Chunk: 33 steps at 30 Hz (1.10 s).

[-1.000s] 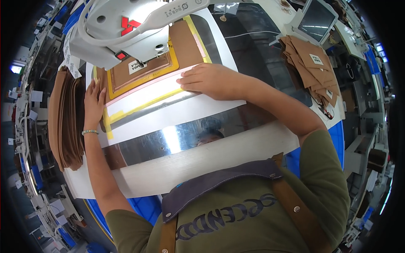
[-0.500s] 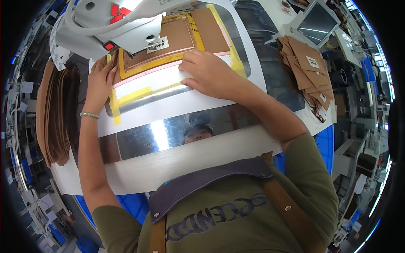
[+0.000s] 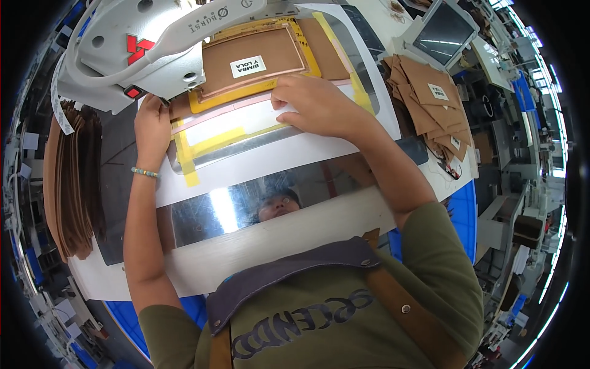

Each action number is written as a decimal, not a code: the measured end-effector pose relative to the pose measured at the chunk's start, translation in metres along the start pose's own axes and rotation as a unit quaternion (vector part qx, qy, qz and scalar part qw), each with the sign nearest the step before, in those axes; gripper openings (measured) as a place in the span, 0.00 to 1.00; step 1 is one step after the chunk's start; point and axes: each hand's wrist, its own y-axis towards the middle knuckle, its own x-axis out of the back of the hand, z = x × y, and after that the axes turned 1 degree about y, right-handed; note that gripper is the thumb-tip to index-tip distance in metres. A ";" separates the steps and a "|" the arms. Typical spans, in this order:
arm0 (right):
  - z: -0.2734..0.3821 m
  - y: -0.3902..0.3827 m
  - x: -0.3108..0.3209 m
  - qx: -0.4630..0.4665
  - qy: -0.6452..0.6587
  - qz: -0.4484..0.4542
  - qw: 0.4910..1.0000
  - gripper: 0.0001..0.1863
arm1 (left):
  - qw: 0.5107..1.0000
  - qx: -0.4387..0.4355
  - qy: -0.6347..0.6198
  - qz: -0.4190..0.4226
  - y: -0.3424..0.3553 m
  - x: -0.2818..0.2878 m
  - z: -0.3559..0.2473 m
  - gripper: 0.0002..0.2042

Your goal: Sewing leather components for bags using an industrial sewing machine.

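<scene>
A brown panel with a white label lies under the machine head, framed by a yellow border frame. It sits on a white sheet on a grey plate edged with yellow tape. My left hand is closed at the panel's left corner beside the machine; its fingertips are partly hidden. My right hand rests at the frame's near right side, fingers bent over its lower edge and thumb apart from them, grasping nothing. The white sewing machine head covers the panel's far left part.
At the left stands a stack of brown panels; at the right lies a pile of brown labelled pieces. A screen stands behind that pile. A shiny metal strip runs along the table's near side. Blue bins are below.
The panel, frame and sheet have shifted to the right relative to the machine, baring the whole label. Both hands have moved rightward with them. The view has also moved a little.
</scene>
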 end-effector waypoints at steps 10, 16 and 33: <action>-0.010 0.011 -0.008 0.024 0.043 0.039 0.998 0.08 | 0.980 0.067 0.027 -0.185 -0.076 0.144 0.053 0.17; 0.003 0.019 -0.011 -0.020 0.173 0.041 0.984 0.09 | 0.880 0.252 -0.132 -0.380 -0.249 0.290 0.021 0.25; -0.010 0.019 -0.029 -0.107 0.231 0.077 0.964 0.07 | 0.588 0.766 -0.017 -0.259 -0.783 0.245 0.063 0.32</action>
